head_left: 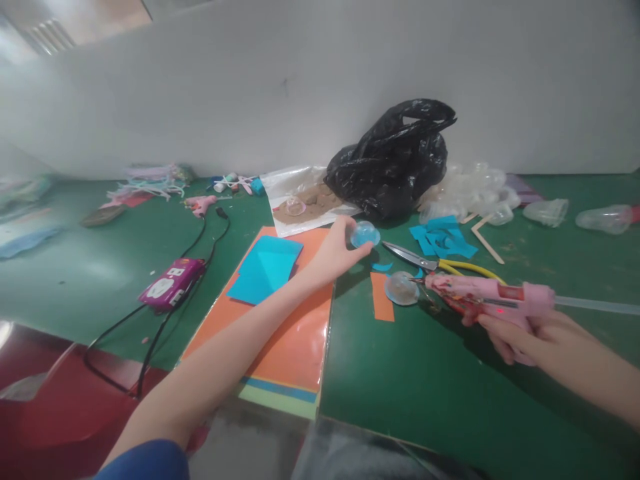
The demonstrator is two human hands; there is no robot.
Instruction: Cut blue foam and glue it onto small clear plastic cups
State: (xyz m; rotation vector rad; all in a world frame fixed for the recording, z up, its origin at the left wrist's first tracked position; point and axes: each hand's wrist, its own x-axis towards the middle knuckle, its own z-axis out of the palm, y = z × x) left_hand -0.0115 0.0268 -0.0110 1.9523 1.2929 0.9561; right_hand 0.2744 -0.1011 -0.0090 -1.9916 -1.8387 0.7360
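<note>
My left hand (345, 250) pinches a small clear plastic dome (365, 234) with blue in it, just above the green table. In my right hand (525, 333) is a pink hot glue gun (493, 295), a glue stick poking out of its back end and a small red light showing on its side. The gun's nozzle points left at a second clear dome (402, 289), which lies partly over an orange paper strip (383, 303). Whether the nozzle touches this dome I cannot tell. Scissors (413, 256) with yellow handles lie behind the gun.
Blue paper (267, 268) rests on an orange sheet stack (295, 340) under my left forearm. Behind are a black plastic bag (395, 163), blue scraps (444, 238) and clear plastic pieces (470, 193). Leftward, another pink glue gun (201, 204) and a corded purple box (173, 285) lie on the table.
</note>
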